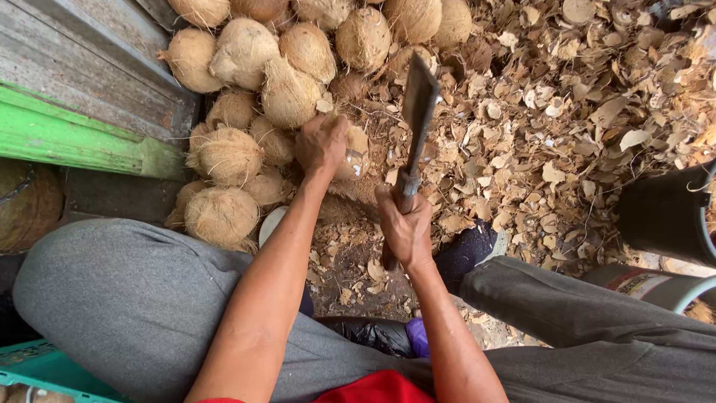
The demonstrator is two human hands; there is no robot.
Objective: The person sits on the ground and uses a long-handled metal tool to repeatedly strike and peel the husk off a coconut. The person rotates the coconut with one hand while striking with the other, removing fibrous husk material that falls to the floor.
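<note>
Soft, even daylight, faint shadows (wide-angle bending at edges), sharp focus.

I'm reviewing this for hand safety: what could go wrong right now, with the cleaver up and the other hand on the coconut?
1. The left hand grips the coconut right beside the raised cleaver; a stray chop could hit the fingers.
2. The right hand holds the handle alone; a slip might send the blade toward the knees.
3. The round coconut sits on loose husk chips and could roll.
</note>
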